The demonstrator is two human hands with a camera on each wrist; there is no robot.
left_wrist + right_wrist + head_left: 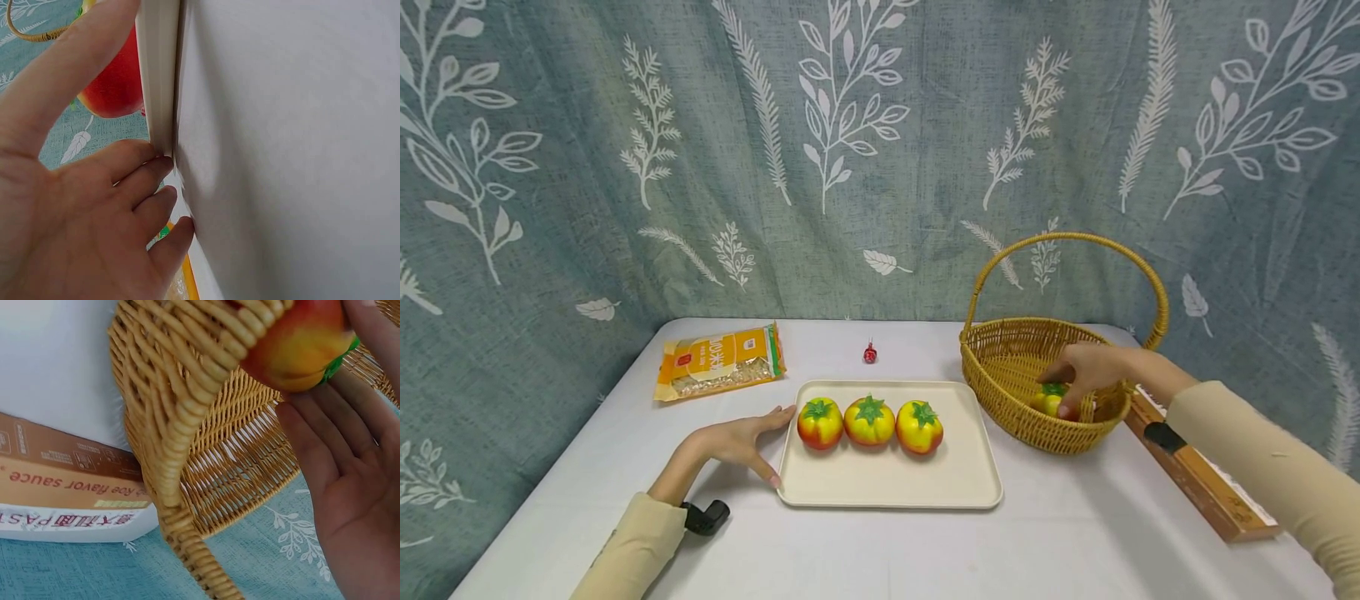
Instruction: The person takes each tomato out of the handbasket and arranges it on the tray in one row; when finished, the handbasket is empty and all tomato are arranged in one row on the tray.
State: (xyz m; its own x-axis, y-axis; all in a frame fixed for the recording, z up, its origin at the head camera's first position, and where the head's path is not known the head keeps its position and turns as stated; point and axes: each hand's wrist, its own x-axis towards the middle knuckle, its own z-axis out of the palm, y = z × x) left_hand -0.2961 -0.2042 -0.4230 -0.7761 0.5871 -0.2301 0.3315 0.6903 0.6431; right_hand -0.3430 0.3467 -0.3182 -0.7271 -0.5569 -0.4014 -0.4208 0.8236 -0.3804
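Three red-and-yellow tomatoes with green leafy tops, a left one, a middle one and a right one, sit in a row on a cream tray. My left hand touches the tray's left rim, thumb toward the near corner and fingers spread farther back. Inside the wicker basket, my right hand holds another tomato between thumb and fingers. In the right wrist view, the basket's rim covers part of that tomato.
A yellow bag of grain lies at the back left. Behind the tray is a small red ornament. A long brown pasta box lies right of the basket, partly under the right forearm. The basket's tall handle arches above it.
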